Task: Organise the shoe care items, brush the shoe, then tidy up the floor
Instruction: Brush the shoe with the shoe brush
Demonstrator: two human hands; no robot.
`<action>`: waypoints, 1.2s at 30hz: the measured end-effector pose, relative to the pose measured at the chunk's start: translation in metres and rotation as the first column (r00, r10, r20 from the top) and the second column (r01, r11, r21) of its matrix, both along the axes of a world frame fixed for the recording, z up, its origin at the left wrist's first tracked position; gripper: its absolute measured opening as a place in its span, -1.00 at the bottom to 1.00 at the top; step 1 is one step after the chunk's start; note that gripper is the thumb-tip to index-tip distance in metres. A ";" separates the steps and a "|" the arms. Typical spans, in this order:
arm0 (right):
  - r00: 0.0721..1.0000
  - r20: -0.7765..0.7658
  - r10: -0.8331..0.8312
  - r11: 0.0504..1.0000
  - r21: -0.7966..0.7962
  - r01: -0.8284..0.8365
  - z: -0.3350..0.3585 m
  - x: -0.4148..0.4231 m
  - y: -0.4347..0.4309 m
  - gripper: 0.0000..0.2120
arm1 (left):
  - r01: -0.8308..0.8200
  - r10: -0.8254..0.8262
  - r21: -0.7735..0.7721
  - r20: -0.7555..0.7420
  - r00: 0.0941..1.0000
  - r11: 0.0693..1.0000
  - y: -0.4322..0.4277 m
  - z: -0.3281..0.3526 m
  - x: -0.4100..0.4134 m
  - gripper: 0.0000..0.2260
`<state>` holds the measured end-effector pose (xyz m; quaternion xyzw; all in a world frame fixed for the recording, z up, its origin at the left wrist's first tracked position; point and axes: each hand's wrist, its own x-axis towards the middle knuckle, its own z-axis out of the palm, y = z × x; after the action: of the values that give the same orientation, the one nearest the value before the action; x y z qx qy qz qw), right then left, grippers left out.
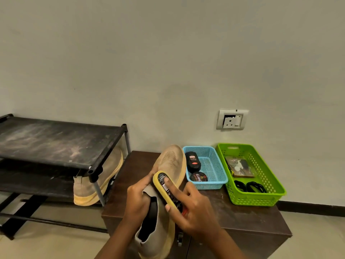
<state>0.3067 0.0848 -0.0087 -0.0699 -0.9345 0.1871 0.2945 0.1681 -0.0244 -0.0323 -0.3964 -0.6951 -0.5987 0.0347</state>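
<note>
A left hand grips the beige shoe at its collar, fingers curled round the fabric. The right hand pinches a yellow-backed brush against the shoe's side, forefinger stretched along its back. Beyond, on the brown cabinet, stand a blue basket and, just beside it, a green basket.

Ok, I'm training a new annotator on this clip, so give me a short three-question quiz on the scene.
1. True or false: the right hand holds the brush against the shoe.
2. Which basket holds the round polish tin? A) green B) blue C) neither
3. Fill in: the second shoe rests in the black ___ left of the cabinet.
Key: 1 true; 2 B, the blue basket; 3 shoe rack.
</note>
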 end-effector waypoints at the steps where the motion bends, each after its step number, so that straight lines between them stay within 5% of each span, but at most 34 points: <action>1: 1.000 -0.002 -0.028 0.999 0.019 0.028 0.002 -0.001 0.006 -0.44 | 0.027 -0.027 0.021 0.026 0.999 0.999 0.000 0.001 0.001 -0.45; 5: 0.975 -0.053 -0.217 0.968 -0.141 0.208 0.010 -0.004 0.018 -0.42 | 0.101 -0.099 0.030 -0.056 0.993 0.994 0.004 0.003 0.006 -0.51; 10: 0.998 -0.055 0.004 1.000 0.029 -0.002 0.004 0.001 0.002 -0.42 | 0.061 -0.056 0.060 -0.085 0.995 0.996 -0.006 0.009 -0.001 -0.42; 14: 0.948 -0.076 -0.310 0.932 -0.224 0.286 0.008 -0.003 0.029 -0.39 | 0.088 -0.083 0.061 -0.080 0.993 0.994 -0.010 0.009 -0.005 -0.47; 19: 0.989 -0.106 0.099 0.995 0.036 -0.096 0.002 -0.002 -0.023 -0.42 | 0.128 -0.128 0.026 0.015 0.992 0.991 -0.005 0.001 -0.005 -0.69; 22: 0.982 -0.094 -0.163 0.984 -0.080 0.156 0.005 -0.013 0.000 -0.41 | 0.126 -0.127 0.040 0.026 0.992 0.991 -0.005 0.003 -0.005 -0.66; 24: 0.946 -0.085 -0.314 0.935 -0.199 0.293 0.008 -0.010 0.016 -0.40 | 0.156 -0.155 0.031 -0.029 0.987 0.987 -0.005 0.008 -0.002 -0.50; 28: 0.993 -0.102 -0.052 0.997 -0.060 0.046 0.000 0.001 -0.011 -0.43 | 0.129 -0.130 -0.014 -0.101 0.986 0.992 -0.007 0.009 -0.002 -0.55; 30: 0.992 -0.078 -0.103 0.995 -0.015 0.102 -0.001 -0.003 -0.001 -0.44 | 0.111 -0.115 -0.030 -0.217 0.969 0.993 -0.010 0.008 -0.007 -0.53; 33: 0.922 -0.074 -0.380 0.908 -0.218 0.356 0.005 -0.005 0.031 -0.43 | 0.134 -0.199 -0.163 -0.499 0.844 0.978 -0.011 0.001 -0.012 -0.45; 36: 0.968 -0.101 -0.229 0.961 -0.182 0.209 0.008 0.002 0.024 -0.44 | 0.121 -0.230 -0.214 -0.616 0.753 0.969 -0.008 0.002 -0.013 -0.38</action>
<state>0.3083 0.1093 -0.0006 -0.1863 -0.8820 0.2362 0.3627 0.1552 -0.0325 -0.0300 -0.6406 -0.6477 -0.3715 0.1791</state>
